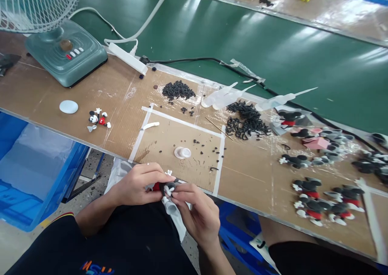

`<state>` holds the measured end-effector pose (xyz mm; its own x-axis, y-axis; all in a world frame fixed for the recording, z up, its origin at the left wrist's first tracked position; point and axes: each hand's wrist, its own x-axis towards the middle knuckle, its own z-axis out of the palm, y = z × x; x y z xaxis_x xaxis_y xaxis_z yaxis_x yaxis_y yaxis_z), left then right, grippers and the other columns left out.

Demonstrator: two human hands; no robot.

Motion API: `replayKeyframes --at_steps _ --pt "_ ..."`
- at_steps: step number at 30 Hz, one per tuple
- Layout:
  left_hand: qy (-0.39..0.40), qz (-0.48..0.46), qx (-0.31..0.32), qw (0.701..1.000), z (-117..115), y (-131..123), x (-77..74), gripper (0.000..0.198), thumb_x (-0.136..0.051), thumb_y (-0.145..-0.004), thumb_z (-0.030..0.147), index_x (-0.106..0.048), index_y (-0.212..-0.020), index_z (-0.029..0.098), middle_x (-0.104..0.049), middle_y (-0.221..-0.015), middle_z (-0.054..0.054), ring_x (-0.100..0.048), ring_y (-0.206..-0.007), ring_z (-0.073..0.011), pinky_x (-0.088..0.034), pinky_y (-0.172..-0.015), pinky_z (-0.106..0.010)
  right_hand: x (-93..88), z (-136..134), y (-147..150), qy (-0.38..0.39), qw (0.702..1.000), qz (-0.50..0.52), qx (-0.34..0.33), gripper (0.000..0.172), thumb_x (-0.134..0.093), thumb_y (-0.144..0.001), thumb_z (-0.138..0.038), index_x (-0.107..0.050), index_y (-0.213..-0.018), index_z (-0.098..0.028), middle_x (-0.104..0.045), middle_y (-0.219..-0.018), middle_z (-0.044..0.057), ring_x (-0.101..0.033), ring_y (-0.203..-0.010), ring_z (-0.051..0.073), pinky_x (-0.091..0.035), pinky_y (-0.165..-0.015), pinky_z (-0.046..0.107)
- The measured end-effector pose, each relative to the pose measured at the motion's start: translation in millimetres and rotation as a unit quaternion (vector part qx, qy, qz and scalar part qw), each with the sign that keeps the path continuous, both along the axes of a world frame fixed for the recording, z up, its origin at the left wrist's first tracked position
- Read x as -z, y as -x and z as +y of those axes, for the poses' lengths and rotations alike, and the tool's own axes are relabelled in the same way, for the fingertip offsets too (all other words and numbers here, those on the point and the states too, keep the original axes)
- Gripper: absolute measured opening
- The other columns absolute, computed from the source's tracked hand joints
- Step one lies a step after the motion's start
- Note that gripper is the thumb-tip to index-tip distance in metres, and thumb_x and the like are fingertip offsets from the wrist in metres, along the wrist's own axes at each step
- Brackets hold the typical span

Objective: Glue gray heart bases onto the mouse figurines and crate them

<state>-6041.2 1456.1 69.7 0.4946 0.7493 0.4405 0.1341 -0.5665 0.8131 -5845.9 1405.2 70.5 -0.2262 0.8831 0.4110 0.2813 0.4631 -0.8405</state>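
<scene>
At the table's front edge, a small mouse figurine (169, 189) with black, white and red parts is held between my hands. My left hand (141, 184) is closed around its red side, thumb and fingers pinching it. On the other side, my right hand (197, 210) is closed too, its fingertips pressed against the figurine near the white parts. Whether a tiny piece sits in those fingertips cannot be seen. Just beyond the hands stands a small clear cup (182, 152) inside a white-taped square, with a few black bits scattered around it.
Piles of small black pieces (178, 90) and curved black pieces (247, 119) lie farther back beside plastic droppers (274, 101). Several mouse figurines (313, 208) stand at right. A lone figurine (99, 119), a white oval (68, 106) and a fan (66, 53) are left. Blue bin (57, 194) below.
</scene>
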Motion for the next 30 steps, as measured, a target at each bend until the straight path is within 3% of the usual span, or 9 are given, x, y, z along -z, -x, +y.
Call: replayKeyframes --at_steps 9,22,30 --pt "-0.016 0.05 0.0 0.999 1 -2 -2.4 0.024 -0.059 -0.084 0.011 -0.067 -0.106 0.013 -0.069 -0.087 -0.008 -0.065 -0.076 -0.0145 -0.051 -0.068 -0.024 8.3 -3 0 0.039 0.999 -0.014 0.001 0.023 -0.06 -0.085 0.002 -0.055 -0.088 -0.021 -0.064 -0.08 0.001 -0.061 -0.07 0.013 -0.048 -0.063 0.025" --pt "-0.005 -0.013 0.062 0.998 8 5 -3.2 0.029 -0.066 -0.086 0.015 -0.064 -0.115 0.016 -0.069 -0.092 -0.009 -0.065 -0.082 -0.0156 -0.054 -0.074 -0.024 -7.2 -10 9 0.048 0.998 0.048 0.013 0.027 -0.06 -0.084 0.005 -0.058 -0.092 -0.02 -0.066 -0.085 0.001 -0.066 -0.077 0.013 -0.053 -0.07 0.025" --pt "0.003 0.034 0.066 0.997 8 5 -7.3 0.025 -0.065 -0.083 0.013 -0.066 -0.108 0.014 -0.066 -0.085 -0.007 -0.061 -0.075 -0.0144 -0.049 -0.067 -0.023 -5.0 -13 10 0.099 0.995 0.031 0.01 0.022 -0.056 -0.089 -0.001 -0.05 -0.084 -0.022 -0.058 -0.079 -0.001 -0.055 -0.068 0.011 -0.044 -0.061 0.022"
